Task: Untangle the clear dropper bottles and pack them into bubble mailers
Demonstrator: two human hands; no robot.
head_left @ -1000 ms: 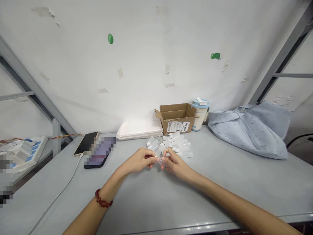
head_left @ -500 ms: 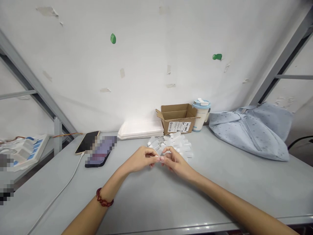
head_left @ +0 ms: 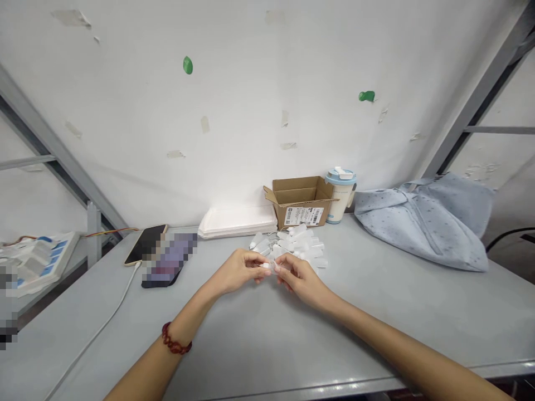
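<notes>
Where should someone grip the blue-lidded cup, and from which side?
Probably by its handle, from the upper right: the cup stands upright, the handle sticks out to the right, and the cardboard box crowds its left. The patterned bag lies close on the right, hence from above.

Towards seven o'clock, the slender left forearm (head_left: 154, 365) wears a bracelet (head_left: 175, 347), dark red and glossy, with rounded, bead-like links, bulkiest along its six o'clock edge. The left grip (head_left: 238, 273), slim-fingered like the right grip (head_left: 305, 281), is bare, as is the right forearm (head_left: 397, 346) towards four o'clock.
</notes>
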